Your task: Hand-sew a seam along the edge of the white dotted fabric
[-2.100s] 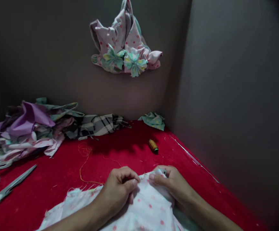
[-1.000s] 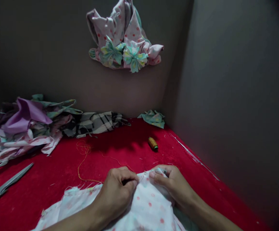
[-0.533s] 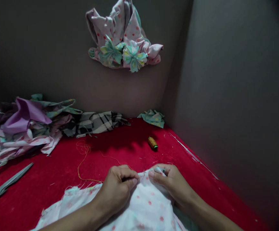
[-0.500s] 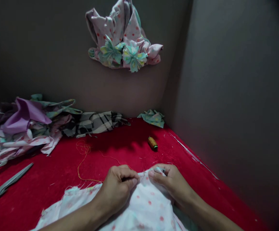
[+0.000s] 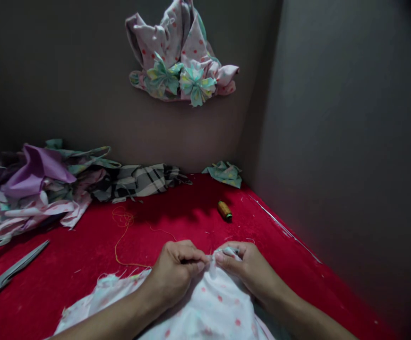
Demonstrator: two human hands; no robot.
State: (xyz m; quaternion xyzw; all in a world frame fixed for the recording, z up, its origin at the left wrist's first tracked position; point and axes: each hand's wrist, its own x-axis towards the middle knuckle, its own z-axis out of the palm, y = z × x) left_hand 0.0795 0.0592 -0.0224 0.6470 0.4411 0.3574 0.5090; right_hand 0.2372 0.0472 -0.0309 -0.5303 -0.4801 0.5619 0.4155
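Both hands work at the top edge of a white cotton cloth with pink polka dots (image 5: 209,302), which lies on the red surface at the bottom of the view. My left hand (image 5: 175,274) pinches a gathered fold between thumb and fingers. My right hand (image 5: 239,269) grips the same fold from the other side, and the two hands nearly meet. An orange thread (image 5: 120,241) trails over the red surface to the left of the cloth. Any needle in the fold is hidden by my fingers.
The red-covered table (image 5: 85,250) meets grey walls at the back and right. Scissors (image 5: 10,278) lie at left, a thread spool (image 5: 224,211) and a long needle (image 5: 283,229) at right. Crumpled fabric (image 5: 38,184), plaid cloth (image 5: 141,182) and a teal scrap (image 5: 225,174) line the back. A floral fabric piece (image 5: 180,56) hangs above.
My hands have drawn closer together and pinch a raised, tighter fold of the cloth. The view has shifted slightly, and the objects on the table have not visibly moved.
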